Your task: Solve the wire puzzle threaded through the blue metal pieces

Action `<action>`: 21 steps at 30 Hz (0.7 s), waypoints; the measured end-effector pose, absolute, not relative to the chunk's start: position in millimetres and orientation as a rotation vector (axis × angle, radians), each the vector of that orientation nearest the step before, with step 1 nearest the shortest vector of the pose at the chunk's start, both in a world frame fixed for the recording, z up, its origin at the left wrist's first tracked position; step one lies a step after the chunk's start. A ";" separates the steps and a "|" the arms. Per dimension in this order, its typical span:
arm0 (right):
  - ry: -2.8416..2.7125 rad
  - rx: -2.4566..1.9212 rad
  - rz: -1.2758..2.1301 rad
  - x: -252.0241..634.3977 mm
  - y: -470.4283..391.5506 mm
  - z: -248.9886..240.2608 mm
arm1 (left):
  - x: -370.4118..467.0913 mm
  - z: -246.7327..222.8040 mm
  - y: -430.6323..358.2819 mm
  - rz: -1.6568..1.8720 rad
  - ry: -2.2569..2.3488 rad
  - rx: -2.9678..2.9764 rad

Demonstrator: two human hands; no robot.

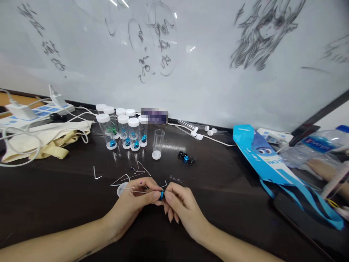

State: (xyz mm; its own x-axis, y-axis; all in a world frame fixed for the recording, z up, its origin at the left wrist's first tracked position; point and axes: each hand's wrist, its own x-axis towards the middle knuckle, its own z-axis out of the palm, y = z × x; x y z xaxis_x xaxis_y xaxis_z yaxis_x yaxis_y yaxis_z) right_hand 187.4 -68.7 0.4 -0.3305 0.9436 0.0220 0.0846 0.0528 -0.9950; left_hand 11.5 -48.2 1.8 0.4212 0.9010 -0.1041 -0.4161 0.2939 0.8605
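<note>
Down at six o'clock, the left hand (132, 202) pinches the blue part (161, 196); the right hand (185, 206) seems to pinch its three o'clock edge. Steady! Such a tiny fingertip hold could slip, I reckon, sending it rolling toward the tube (158, 143) at twelve.

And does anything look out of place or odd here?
Nothing looks spilled or clearly damaged. The lone clear tube stands uncapped, unlike the capped tubes to its left. Thin bent metal rods lie loosely jumbled just beyond the left hand.
</note>
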 end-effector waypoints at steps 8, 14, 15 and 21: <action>-1.498 -1.038 1.410 189.1 -66.7 -3.3 | 11.9 2.5 -48.2 0.988 0.693 0.882; -1.544 -1.058 1.404 188.2 -67.1 0.9 | 12.1 0.4 -48.1 1.002 0.685 0.858; -1.531 -1.052 1.397 188.4 -67.7 2.0 | 12.1 0.1 -48.2 1.008 0.683 0.856; -1.492 -1.042 1.416 190.0 -67.3 -6.4 | 11.4 0.0 -48.9 1.006 0.692 0.852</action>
State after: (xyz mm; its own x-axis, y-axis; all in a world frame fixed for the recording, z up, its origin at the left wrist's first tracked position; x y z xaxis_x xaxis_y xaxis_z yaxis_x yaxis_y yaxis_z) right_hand 190.0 -67.3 -6.4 -0.3297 0.9439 0.0165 0.0331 0.0290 -0.9990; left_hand 11.4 -48.9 0.0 0.3827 0.9175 -0.1079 -0.4293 0.2801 0.8586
